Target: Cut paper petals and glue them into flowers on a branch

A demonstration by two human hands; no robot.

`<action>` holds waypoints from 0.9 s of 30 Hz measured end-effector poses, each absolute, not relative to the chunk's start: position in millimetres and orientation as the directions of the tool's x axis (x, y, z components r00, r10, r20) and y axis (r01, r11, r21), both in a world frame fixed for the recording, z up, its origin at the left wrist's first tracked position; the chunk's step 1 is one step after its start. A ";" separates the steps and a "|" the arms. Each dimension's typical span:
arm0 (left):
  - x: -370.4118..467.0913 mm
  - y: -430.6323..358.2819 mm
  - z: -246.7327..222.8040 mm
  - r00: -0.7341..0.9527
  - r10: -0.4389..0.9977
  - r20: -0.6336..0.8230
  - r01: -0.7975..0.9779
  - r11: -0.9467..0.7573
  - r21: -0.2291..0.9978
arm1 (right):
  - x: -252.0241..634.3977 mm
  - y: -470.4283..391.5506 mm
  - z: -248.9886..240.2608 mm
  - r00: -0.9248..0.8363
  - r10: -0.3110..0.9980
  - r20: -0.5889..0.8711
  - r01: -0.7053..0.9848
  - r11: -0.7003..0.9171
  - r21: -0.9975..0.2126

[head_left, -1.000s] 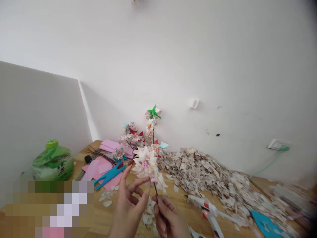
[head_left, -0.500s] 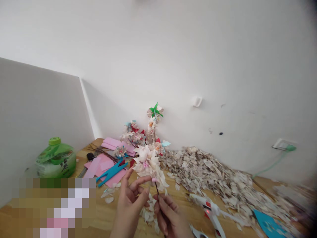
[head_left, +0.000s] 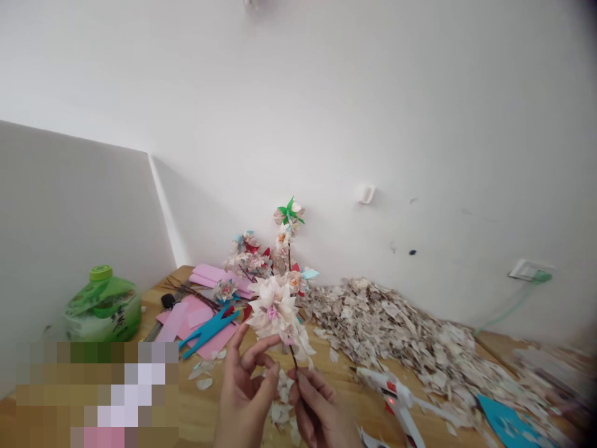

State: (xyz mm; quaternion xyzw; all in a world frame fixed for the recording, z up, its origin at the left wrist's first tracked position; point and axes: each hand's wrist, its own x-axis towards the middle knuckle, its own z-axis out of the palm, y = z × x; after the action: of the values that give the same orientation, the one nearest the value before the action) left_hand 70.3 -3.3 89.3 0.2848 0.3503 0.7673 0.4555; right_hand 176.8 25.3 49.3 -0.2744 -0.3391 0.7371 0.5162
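A large white artificial flower (head_left: pixel 272 306) with a pink center stands in front of me on a thin dark stem (head_left: pixel 293 359). My right hand (head_left: pixel 319 404) pinches that stem low down between thumb and fingers. My left hand (head_left: pixel 249 386) is beside the bloom on its left, with bent fingers spread apart and nothing held. Its index fingertip reaches the lower petals, though I cannot tell whether it touches them. Behind this bloom are more handmade flowers (head_left: pixel 252 258) on twigs, including one with green leaves (head_left: pixel 290 211) at the top.
Dried petals (head_left: pixel 387 323) lie heaped along the wall. To the right are a white glue gun (head_left: pixel 394 398) with a red light and blue paper (head_left: pixel 506 423). On the left are blue scissor-like pieces (head_left: pixel 209 333), pink paper (head_left: pixel 221 342) and a green jug (head_left: pixel 105 308). The lower left corner is pixelated.
The whole view has shifted slightly. The flower leans a little further left, and its stem is still pinched in my right hand. My left hand stays beside the bloom.
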 end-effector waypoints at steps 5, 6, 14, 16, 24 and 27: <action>70.1 -3.3 88.0 -0.396 0.911 0.114 -0.556 -0.336 0.760 | 175.9 27.2 45.2 -0.284 0.958 -0.040 -0.593 -0.208 -0.778; 70.9 -3.3 86.8 -0.390 0.913 0.121 -0.559 -0.339 0.757 | 176.0 26.7 46.0 -0.271 0.962 -0.043 -0.590 -0.201 -0.782; 86.3 -2.2 56.4 -0.325 0.899 0.293 -0.424 -0.416 0.805 | 177.9 21.1 55.0 -0.183 0.978 -0.101 -0.550 -0.187 -0.814; 86.3 0.7 46.2 -0.303 0.883 0.358 -0.380 -0.457 0.804 | 177.7 20.9 54.2 -0.145 0.986 -0.076 -0.555 -0.145 -0.819; 75.3 11.0 24.7 -0.232 0.879 0.417 -0.249 -0.469 0.848 | 177.7 18.6 50.5 -0.063 0.998 0.023 -0.424 -0.005 -0.906; 75.1 12.8 21.4 -0.257 0.886 0.387 -0.306 -0.454 0.837 | 176.0 17.4 48.9 -0.021 0.996 0.086 -0.355 0.073 -0.932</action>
State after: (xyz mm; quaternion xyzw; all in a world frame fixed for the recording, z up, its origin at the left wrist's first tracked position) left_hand 75.1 12.8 21.4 0.4499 0.3219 0.7244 0.4114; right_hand 176.0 17.4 48.9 -0.3721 -0.4307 0.5700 0.5926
